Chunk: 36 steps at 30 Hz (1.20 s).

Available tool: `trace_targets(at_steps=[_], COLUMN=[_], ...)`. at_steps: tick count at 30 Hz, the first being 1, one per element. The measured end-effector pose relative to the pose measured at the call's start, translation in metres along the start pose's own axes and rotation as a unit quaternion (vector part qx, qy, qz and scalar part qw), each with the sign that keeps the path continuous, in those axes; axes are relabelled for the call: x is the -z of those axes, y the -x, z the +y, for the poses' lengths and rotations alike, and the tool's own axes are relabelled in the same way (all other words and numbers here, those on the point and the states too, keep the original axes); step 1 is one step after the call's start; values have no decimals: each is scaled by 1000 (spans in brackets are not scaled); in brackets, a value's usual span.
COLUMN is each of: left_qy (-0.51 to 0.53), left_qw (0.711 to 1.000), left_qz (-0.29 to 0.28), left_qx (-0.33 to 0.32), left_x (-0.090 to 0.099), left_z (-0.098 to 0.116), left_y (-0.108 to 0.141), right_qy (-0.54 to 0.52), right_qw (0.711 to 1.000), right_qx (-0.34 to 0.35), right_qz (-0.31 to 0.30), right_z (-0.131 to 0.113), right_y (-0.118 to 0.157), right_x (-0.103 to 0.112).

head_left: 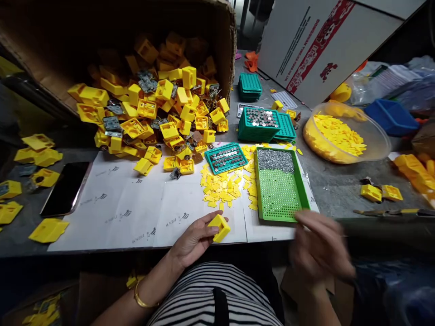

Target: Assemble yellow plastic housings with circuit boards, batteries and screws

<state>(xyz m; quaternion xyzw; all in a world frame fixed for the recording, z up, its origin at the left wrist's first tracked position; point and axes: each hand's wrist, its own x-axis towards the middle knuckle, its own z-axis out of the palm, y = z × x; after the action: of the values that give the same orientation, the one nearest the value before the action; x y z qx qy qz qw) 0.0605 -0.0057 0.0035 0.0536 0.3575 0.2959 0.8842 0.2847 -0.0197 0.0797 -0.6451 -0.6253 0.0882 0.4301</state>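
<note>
My left hand (197, 237) grips a yellow plastic housing (220, 227) between thumb and fingers, just over the front edge of the table. To the right, my right hand (319, 246) is smeared by motion near the front corner of a green perforated tray (277, 194); whether it holds anything does not show. Small metal screws (276, 159) fill the far end of that tray. Flat yellow plastic pieces (220, 188) lie scattered left of it. Behind them sits a teal tray (226, 158) with rows of round metal discs.
A cardboard box (222, 50) on its side spills yellow housings (146, 108) onto the table. At left lies a phone (66, 188). Stacked teal trays (258, 124) stand at the back, a clear bowl (374, 140) of yellow pieces at right, and a white carton (306, 45) behind.
</note>
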Motion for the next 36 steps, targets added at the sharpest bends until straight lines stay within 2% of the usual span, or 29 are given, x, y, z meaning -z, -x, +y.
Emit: trace_targets(at_steps=[2, 4, 7, 10, 16, 23, 28, 36], left_qy=[-8, -16, -25, -29, -35, -59, -68, -83], left_qw=[1000, 1000, 999, 998, 998, 996, 996, 994], left_qz=[-17, -18, 8, 28, 31, 51, 52, 59], left_qx=[-3, -16, -36, -45, -38, -36, -33, -48], left_x=[0, 0, 4, 8, 14, 16, 15, 15], left_z=[0, 1, 5, 11, 22, 27, 27, 28], left_y=[1, 2, 6, 10, 11, 9, 9, 10], right_qy=[15, 47, 104, 122, 107, 42, 15, 69], right_qw=[996, 980, 950, 936, 932, 957, 939, 908], right_qx=[66, 117, 118, 111, 91, -8, -51, -32], right_qz=[-58, -155, -270, -311, -335, -286, -339, -413], right_z=[-5, 0, 15, 26, 27, 41, 43, 31], right_y=[-25, -55, -91, -107, -109, -124, -128, -138], right_x=[-33, -68, -112, -135, -140, -121, -119, -134])
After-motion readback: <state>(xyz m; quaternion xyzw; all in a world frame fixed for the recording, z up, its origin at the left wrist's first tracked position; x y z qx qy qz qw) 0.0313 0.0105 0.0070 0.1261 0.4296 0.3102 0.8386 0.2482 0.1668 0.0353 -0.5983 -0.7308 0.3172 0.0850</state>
